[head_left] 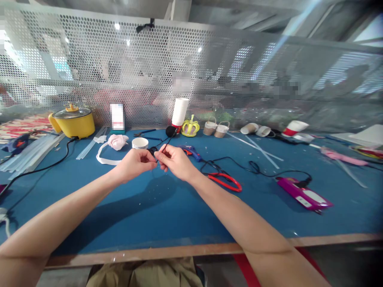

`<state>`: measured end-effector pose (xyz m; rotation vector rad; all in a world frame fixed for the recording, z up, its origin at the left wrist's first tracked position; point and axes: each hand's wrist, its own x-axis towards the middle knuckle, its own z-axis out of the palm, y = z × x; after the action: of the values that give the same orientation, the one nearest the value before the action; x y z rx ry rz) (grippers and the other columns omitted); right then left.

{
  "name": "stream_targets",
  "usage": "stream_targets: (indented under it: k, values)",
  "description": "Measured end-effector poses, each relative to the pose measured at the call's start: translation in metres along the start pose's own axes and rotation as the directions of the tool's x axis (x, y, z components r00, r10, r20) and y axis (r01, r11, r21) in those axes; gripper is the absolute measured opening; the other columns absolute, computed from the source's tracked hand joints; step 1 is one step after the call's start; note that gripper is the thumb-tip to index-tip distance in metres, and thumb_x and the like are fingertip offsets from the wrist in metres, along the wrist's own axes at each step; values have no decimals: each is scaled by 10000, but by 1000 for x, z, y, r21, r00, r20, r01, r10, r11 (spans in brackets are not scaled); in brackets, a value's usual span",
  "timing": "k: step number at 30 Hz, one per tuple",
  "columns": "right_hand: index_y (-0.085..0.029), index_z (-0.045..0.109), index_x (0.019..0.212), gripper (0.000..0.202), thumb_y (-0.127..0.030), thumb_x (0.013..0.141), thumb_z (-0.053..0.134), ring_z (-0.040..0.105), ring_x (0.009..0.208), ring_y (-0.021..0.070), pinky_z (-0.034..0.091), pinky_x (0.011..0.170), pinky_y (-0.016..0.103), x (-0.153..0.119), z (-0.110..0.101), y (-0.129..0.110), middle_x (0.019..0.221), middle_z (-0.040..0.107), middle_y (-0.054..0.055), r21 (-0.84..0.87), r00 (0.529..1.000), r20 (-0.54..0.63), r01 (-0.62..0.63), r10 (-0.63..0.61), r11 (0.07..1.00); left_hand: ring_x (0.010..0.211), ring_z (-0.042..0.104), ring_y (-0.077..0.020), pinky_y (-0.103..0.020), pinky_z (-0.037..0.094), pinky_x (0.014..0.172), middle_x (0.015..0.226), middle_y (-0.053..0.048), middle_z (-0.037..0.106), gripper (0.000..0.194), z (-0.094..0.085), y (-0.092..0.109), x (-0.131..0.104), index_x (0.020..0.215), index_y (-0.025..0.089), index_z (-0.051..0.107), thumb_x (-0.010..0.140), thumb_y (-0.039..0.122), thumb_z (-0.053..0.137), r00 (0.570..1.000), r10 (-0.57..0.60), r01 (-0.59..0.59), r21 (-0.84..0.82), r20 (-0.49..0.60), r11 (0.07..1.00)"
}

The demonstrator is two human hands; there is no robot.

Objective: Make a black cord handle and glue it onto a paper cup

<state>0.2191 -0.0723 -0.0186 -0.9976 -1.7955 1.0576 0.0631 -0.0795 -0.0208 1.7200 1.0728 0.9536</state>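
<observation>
A thin black strand (165, 146) is up over the middle of the blue table (191, 223), between the two hands. The right hand (175, 160) pinches it with finger and thumb. The left hand (138, 162) has its fingertips close together by the low end, but one cannot tell if they hold it. A roll of tape (140, 143) sits just behind the left hand. The right hand and arm block part of a blue glue gun (194, 154) and red-handled scissors (226, 182). Farther back are white cups (180, 112) and a yellow crown (190, 126).
</observation>
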Motion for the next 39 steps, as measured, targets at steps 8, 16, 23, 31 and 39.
stream_targets:
  k: [8, 16, 23, 31, 39]
  values:
    - [-171, 468, 678, 357, -503, 692, 598, 456, 405, 69, 392, 374, 184, 0, 3, 1, 495, 481, -52, -7, 999, -31, 25, -25, 1000, 540, 486, -97, -211, 377, 507, 586, -3, 559, 81, 1, -6, -3, 620, 141, 536, 664, 209, 529, 982, 171, -144, 281, -75, 949]
    - [-168, 469, 684, 338, -478, 707, 602, 472, 416, 70, 408, 392, 191, 0, 2, 0, 506, 489, -51, -3, 1000, -21, 19, -19, 1000, 525, 450, -85, -206, 340, 483, 567, 9, 534, 79, 1, -2, -3, 610, 141, 538, 645, 210, 558, 988, 131, -114, 196, -79, 974]
    - [-150, 498, 710, 333, -461, 706, 617, 537, 474, 80, 465, 460, 216, 1, -10, -4, 560, 551, -30, 157, 976, 210, 24, -57, 987, 416, 313, -24, -182, 186, 393, 513, 46, 476, 174, -9, 8, 0, 602, 125, 532, 599, 258, 644, 972, -128, 168, -197, 199, 966]
    - [-151, 488, 702, 319, -446, 720, 607, 512, 424, 71, 440, 430, 201, 0, -8, -3, 507, 536, -40, 80, 993, 115, 18, -27, 997, 463, 360, -44, -188, 236, 413, 542, 39, 497, 149, -14, 16, -4, 656, 117, 587, 613, 248, 642, 987, -85, 93, -52, 140, 994]
    - [-153, 489, 688, 302, -432, 733, 596, 494, 408, 70, 418, 415, 194, -2, -4, -3, 488, 524, -40, -14, 999, 47, 5, -4, 1000, 528, 445, -67, -197, 331, 494, 575, 18, 550, 112, -10, 14, -5, 622, 114, 576, 625, 225, 591, 998, -6, 1, 72, 68, 997]
